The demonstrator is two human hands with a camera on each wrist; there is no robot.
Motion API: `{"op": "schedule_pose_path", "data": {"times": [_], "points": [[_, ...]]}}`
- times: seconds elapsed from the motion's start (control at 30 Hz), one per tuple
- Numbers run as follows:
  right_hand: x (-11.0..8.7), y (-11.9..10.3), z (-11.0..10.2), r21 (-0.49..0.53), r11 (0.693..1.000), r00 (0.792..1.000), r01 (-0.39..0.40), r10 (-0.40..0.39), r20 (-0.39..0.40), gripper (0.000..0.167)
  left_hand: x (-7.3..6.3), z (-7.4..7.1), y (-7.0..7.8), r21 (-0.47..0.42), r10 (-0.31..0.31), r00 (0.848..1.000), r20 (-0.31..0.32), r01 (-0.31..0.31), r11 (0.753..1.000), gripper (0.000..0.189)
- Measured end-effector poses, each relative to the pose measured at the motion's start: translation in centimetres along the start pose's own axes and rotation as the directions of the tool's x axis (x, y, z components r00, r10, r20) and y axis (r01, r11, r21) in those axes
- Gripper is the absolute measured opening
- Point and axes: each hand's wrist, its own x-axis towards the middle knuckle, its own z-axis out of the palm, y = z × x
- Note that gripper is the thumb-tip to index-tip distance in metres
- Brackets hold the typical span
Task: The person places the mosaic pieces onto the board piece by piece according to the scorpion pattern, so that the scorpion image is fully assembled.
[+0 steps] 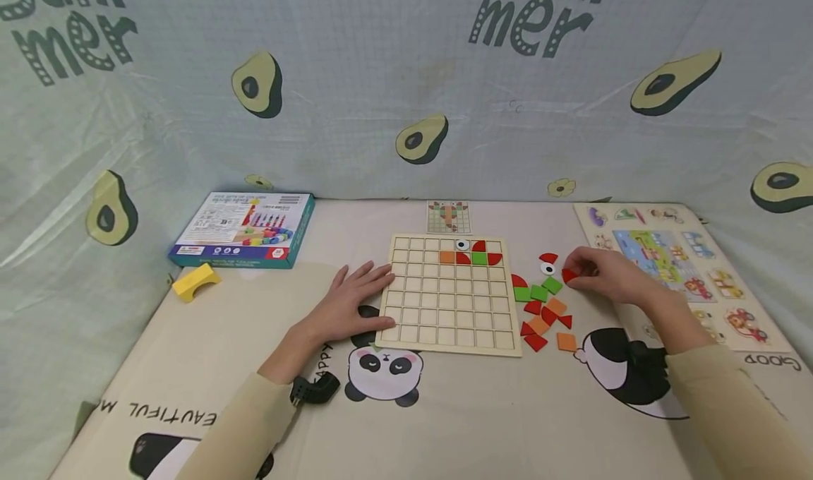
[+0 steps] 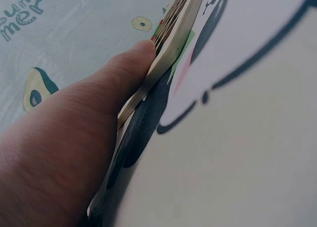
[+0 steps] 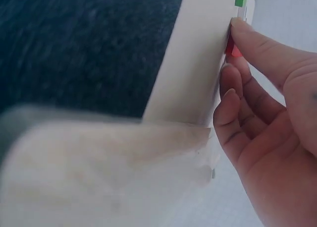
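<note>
A wooden grid board [image 1: 438,302] lies near the middle of the table. In its upper right cells sit red and green pieces, an orange square [image 1: 447,257] and an eye piece [image 1: 462,245]. My left hand [image 1: 348,306] rests at the board's left edge with fingers spread; the left wrist view shows its thumb [image 2: 131,63] against the rim. Right of the board, my right hand [image 1: 611,275] pinches a red piece [image 1: 568,275] between thumb and finger, also seen in the right wrist view. Loose red, green and orange pieces [image 1: 538,325] and another eye piece [image 1: 547,269] lie beside it.
A small pattern card [image 1: 449,217] lies behind the board. At the back left are a boxed toy set [image 1: 248,226] and a yellow arch block [image 1: 195,282]. A large picture board [image 1: 711,275] lies on the right, partly beneath my right forearm.
</note>
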Motion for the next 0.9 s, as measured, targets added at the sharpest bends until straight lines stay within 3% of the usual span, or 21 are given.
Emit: {"op": "schedule_pose_path", "data": {"times": [0.4,0.7,0.9], "points": [[0.2,-0.3,-0.5,0.061,0.996,0.998,0.06,-0.058,-0.031,0.017,-0.3,0.3,-0.1,-0.015,-0.007,1.0,0.007,0.008,1.0,0.085],[2.2,-3.3,-0.9,0.145,0.987,0.997,0.075,-0.071,-0.028,0.022,-0.2,0.0,-0.3,-0.007,0.001,1.0,-0.006,-0.001,1.0,0.085],[4.0,-5.4,-0.9,0.203,0.969,0.989,0.14,-0.145,0.008,0.023,-0.2,0.0,-0.2,-0.008,0.003,1.0,0.001,-0.003,1.0,0.085]]}}
